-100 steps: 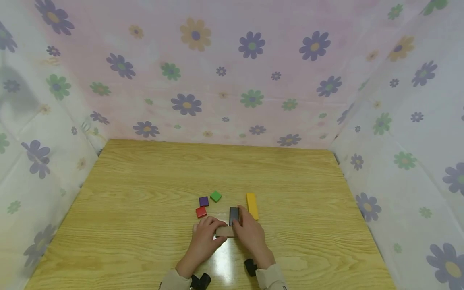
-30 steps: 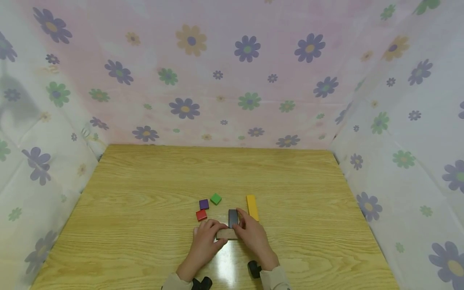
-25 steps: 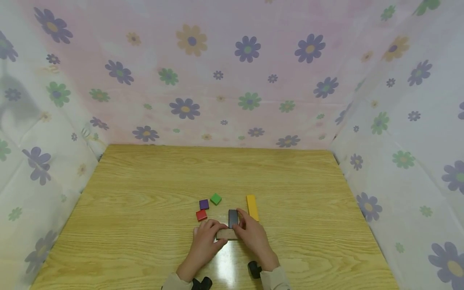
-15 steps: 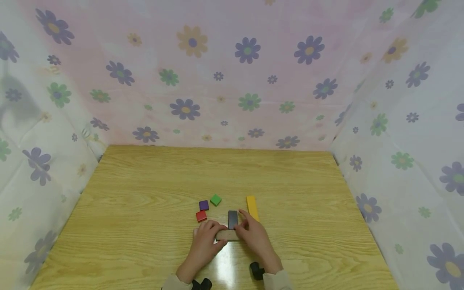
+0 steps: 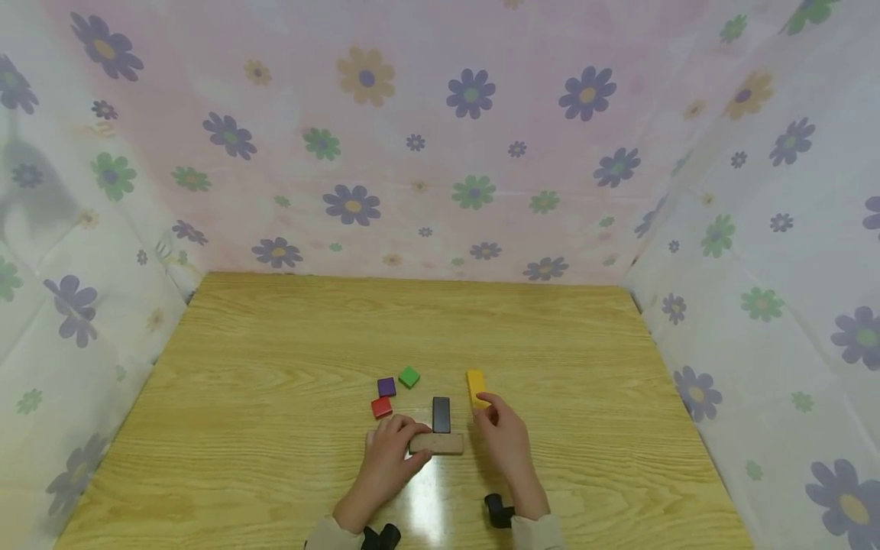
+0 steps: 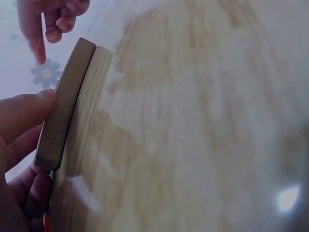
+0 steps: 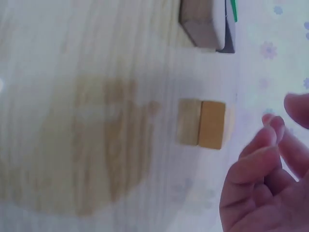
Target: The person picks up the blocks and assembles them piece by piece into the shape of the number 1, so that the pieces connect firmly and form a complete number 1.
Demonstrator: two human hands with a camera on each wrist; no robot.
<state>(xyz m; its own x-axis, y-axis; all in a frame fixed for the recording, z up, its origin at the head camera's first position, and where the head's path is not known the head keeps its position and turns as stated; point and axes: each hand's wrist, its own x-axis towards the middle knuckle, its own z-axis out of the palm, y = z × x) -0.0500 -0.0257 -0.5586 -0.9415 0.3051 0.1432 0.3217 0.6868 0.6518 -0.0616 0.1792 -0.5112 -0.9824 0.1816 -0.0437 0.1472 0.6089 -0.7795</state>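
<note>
My left hand [image 5: 390, 458] pinches the left end of a plain wooden block [image 5: 445, 444] between thumb and fingers, the block lying sideways on the table. In the left wrist view, the thumb presses on the near face of that wooden block [image 6: 65, 106]. A dark grey block [image 5: 441, 415] lies lengthwise right behind it, forming a T shape. My right hand [image 5: 506, 439] hovers at the near end of a yellow block [image 5: 476, 384], fingers loosely bent and holding nothing. The right wrist view has a gap between the right hand [image 7: 265, 188] and the yellow block's end [image 7: 212, 124].
Left of the dark block lie three small square blocks: red [image 5: 381, 407], purple [image 5: 386, 387] and green [image 5: 409, 376]. The wood-grain table [image 5: 275, 344] is walled by a flowered curtain [image 5: 412, 153] at the back and sides. Black wrist devices sit by both sleeves.
My right hand has let go of the dark block and moved right toward the yellow block, uncovering the wooden block's right end. My left hand stays on the wooden block.
</note>
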